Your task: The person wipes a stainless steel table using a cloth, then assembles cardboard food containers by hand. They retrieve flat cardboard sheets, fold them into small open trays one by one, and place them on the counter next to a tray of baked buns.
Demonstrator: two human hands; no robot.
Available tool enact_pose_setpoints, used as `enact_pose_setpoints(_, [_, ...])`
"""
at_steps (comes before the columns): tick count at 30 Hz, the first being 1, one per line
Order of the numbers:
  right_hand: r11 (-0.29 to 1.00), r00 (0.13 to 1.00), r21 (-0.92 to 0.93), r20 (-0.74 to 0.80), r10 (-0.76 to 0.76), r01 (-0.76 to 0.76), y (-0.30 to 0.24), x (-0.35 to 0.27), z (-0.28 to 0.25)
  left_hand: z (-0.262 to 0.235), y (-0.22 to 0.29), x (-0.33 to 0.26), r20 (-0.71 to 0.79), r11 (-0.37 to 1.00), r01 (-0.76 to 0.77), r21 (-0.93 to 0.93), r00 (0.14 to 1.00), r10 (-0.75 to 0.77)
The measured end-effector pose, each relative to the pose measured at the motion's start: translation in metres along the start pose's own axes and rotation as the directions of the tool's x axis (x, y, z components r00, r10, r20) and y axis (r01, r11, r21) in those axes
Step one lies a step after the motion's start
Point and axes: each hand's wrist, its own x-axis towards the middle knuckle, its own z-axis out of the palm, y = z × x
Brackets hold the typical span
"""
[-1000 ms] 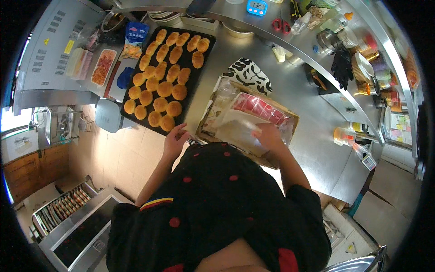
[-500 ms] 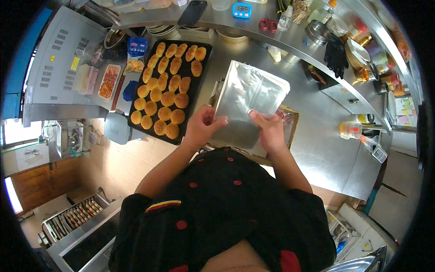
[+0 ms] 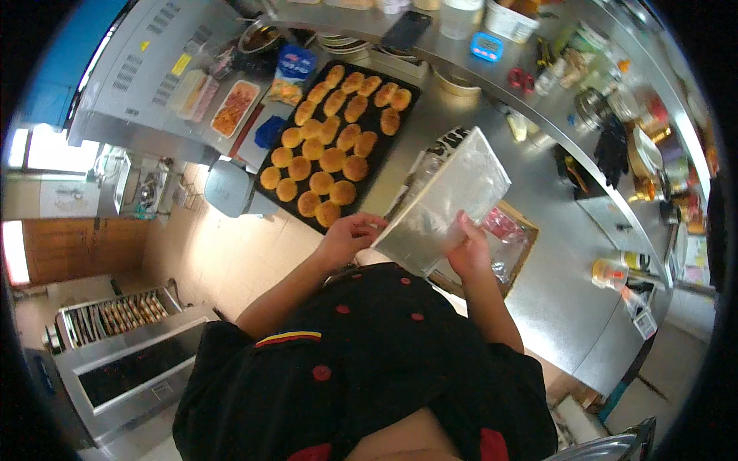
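A flat stack of clear plastic bags (image 3: 453, 192) is held tilted in front of my body. My right hand (image 3: 469, 250) grips its right side, with the thumb on the upper face and the fingers hidden beneath. My left hand (image 3: 352, 238) is closed at the lower left edge of the stack, its fingertips curled against that edge. Beneath the stack stands an open cardboard box (image 3: 527, 250), partly covered, with clear and red-printed plastic packaging (image 3: 503, 225) inside.
A black baking tray (image 3: 382, 157) of browned buns lies to the left on the steel table (image 3: 569, 269). Beside it are a blue bag (image 3: 294, 69) and a dish of reddish filling (image 3: 235, 109). A shelf (image 3: 461, 61) with a phone (image 3: 407, 31), timer (image 3: 487, 47) and scissors (image 3: 521, 80) runs above.
The stack has turned and tilted more steeply, uncovering more of the box. My left hand has shifted along its edge, and the whole view has swung so the tray sits further right.
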Motion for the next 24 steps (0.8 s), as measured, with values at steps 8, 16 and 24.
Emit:
enact_pose_setpoints(8, [0.95, 0.914, 0.002, 0.274, 0.3, -0.312, 0.104, 0.046, 0.023, -0.108, -0.043, -0.121, -0.254, 0.966, 0.033, -0.255, 0.962, -0.1])
enact_pose_setpoints(16, [0.943, 0.937, -0.164, 0.151, 0.314, -0.289, 0.273, 0.072, 0.091, -0.258, -0.094, -0.244, -0.565, 0.993, -0.101, -0.056, 0.823, 0.052])
enact_pose_setpoints(24, [0.991, 1.0, -0.127, -0.002, 0.031, -0.031, 0.27, 0.0, 0.136, -0.287, -0.071, -0.216, -0.422, 0.995, -0.092, -0.043, 0.904, 0.065])
